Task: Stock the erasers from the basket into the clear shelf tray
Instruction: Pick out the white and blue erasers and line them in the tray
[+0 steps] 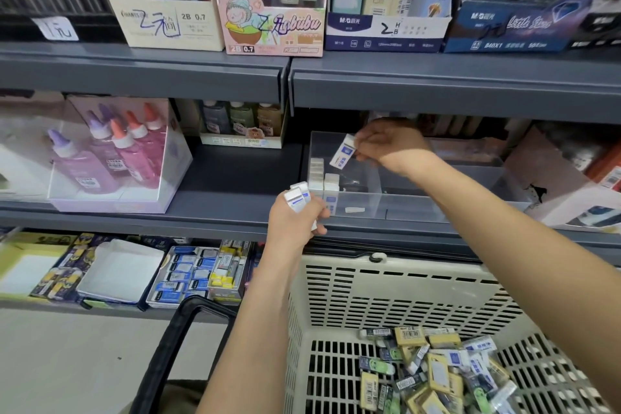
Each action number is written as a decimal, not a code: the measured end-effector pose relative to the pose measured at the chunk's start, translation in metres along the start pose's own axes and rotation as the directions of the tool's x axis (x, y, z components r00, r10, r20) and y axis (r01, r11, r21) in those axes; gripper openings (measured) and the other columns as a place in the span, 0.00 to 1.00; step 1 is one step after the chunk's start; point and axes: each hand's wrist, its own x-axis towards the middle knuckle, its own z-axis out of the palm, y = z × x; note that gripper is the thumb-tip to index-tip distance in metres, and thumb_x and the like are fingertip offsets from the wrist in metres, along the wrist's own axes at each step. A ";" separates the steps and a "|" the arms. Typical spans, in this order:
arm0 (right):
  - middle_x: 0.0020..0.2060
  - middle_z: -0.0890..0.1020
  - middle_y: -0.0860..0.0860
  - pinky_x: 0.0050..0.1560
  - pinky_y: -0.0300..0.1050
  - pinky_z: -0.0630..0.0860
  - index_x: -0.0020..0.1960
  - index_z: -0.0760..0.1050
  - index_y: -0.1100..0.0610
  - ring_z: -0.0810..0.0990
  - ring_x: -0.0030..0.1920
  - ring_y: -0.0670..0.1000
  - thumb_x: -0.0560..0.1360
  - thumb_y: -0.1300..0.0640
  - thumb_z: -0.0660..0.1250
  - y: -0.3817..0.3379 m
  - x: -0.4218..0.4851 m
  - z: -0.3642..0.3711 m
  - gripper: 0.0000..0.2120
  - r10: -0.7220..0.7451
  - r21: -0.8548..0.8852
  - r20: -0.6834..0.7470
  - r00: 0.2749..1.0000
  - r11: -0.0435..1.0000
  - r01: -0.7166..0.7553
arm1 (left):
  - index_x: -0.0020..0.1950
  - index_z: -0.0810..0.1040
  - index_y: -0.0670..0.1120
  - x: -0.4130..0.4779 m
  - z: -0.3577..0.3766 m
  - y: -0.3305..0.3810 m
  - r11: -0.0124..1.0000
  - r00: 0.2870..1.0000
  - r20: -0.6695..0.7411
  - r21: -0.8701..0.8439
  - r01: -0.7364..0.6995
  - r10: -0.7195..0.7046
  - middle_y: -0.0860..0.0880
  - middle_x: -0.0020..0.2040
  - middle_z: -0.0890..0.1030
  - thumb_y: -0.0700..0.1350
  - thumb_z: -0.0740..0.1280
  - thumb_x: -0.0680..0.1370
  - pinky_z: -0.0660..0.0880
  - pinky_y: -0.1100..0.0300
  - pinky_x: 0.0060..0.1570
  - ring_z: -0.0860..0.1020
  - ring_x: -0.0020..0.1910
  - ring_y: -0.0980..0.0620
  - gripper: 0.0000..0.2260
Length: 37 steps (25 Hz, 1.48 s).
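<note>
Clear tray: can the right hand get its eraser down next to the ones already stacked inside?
Probably yes. The right hand pinches the eraser just above the open-topped clear tray, and bare floor shows right of the stacked erasers. Nothing sits between.

Basket (386, 292) (lower right) cropped; erasers (437, 376) seemingly blurred.

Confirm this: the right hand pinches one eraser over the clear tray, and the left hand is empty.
Wrong about the left hand: it is not empty, it grips a bunch of erasers, as the head view shows. The right hand does pinch one eraser over the clear tray.
</note>
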 end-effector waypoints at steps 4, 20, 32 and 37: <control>0.38 0.84 0.53 0.46 0.42 0.76 0.35 0.74 0.48 0.82 0.39 0.47 0.73 0.57 0.67 0.007 0.007 0.012 0.10 -0.054 -0.167 0.051 0.997 0.984 0.062 | 0.47 0.77 0.44 0.002 -0.007 0.000 0.998 0.996 -0.092 -0.067 0.015 -0.021 0.50 0.38 0.81 0.36 0.68 0.74 0.77 0.62 0.32 0.80 0.32 0.57 0.05; 0.45 0.81 0.48 0.46 0.39 0.72 0.53 0.79 0.51 0.79 0.46 0.50 0.77 0.53 0.61 -0.003 -0.020 0.022 0.09 -0.233 -0.482 0.113 0.966 0.837 0.259 | 0.42 0.78 0.45 -0.004 -0.006 0.007 0.991 0.994 -0.102 -0.129 0.016 -0.029 0.47 0.37 0.82 0.34 0.68 0.73 0.77 0.67 0.32 0.81 0.32 0.57 0.06; 0.36 0.80 0.47 0.38 0.30 0.75 0.48 0.77 0.54 0.78 0.32 0.38 0.77 0.63 0.62 -0.002 -0.042 0.016 0.07 -0.183 0.026 0.286 0.941 0.983 0.183 | 0.52 0.80 0.43 -0.007 -0.003 0.006 0.961 0.981 0.191 -0.266 0.078 -0.027 0.45 0.45 0.85 0.41 0.64 0.78 0.70 0.66 0.27 0.82 0.42 0.53 0.06; 0.38 0.84 0.45 0.38 0.32 0.78 0.45 0.79 0.53 0.84 0.39 0.42 0.77 0.57 0.64 -0.002 -0.047 0.011 0.06 -0.094 0.180 0.323 0.942 0.983 0.036 | 0.54 0.80 0.48 -0.006 -0.001 0.000 0.990 0.982 0.138 -0.078 -0.118 0.128 0.54 0.36 0.82 0.37 0.68 0.75 0.69 0.64 0.29 0.75 0.34 0.58 0.10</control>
